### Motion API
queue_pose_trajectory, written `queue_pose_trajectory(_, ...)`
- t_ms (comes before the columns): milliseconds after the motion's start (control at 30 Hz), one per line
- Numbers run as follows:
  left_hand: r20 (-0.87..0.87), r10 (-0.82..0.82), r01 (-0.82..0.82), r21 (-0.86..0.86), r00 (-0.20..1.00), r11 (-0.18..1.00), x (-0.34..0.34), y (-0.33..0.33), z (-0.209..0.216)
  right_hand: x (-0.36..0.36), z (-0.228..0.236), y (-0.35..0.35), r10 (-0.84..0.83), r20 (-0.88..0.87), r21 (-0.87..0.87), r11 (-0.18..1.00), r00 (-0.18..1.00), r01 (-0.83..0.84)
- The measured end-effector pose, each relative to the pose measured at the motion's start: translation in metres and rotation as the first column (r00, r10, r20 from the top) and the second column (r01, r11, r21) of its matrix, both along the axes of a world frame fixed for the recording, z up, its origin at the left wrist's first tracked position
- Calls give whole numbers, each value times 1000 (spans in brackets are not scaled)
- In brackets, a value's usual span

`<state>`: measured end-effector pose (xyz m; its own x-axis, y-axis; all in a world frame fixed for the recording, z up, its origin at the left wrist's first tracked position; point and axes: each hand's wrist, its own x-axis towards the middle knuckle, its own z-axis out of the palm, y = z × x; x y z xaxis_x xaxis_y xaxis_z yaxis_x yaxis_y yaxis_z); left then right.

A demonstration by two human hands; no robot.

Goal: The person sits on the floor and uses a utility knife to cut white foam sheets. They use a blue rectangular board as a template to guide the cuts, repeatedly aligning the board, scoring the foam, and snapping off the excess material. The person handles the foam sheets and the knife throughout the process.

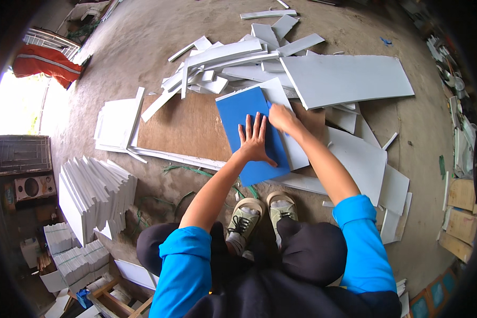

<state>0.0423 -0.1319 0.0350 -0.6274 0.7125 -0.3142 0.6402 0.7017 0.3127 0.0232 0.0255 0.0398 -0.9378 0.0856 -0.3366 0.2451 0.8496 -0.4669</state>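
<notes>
Standing on edge, near L: a packed row of white sheets (93,196). R of that, a brown board (183,127) lies flat on the floor, w/ a jumble of white strips (228,53) along its far side. Mid-scene, on the board, is my blue sheet (236,111), slightly tilted, its near end just beyond my shoes (246,214). My L hand (255,146) is on it, palm down, fingers spread wide, gripping nothing. A white sheet (297,155) sticks out from under the blue one on the R. My R hand (283,117) is at the blue sheet's R edge, toward the far end, fingers curled tight round a small blue item (270,105); too small & covered to tell what. Far R of it, a big white panel (350,79) rests against the strips; near R, more white panels (358,159) overlap. Brown boxes (464,196) at extreme R.
</notes>
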Motion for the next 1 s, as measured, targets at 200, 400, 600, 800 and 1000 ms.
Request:
queue_pose_trajectory(200,-13,28,-28,21,1000,999,3,5,0,191,22,-25,-143,65,-53,988,988,146)
queue_pose_trajectory(400,-46,27,-30,-63,999,998,6,6,5,211,34,-28,-109,119,-13,994,987,111)
queue_pose_trajectory(600,4,45,-43,-218,999,975,3,15,20,130,60,7,-142,-93,-5,990,985,142)
queue_pose_trajectory(800,121,54,-34,-164,991,986,0,11,15,7,16,16,-150,-164,3,988,975,153)
queue_pose_trajectory(1000,152,54,-28,-166,987,986,1,9,15,-23,1,7,-121,-176,19,992,977,126)
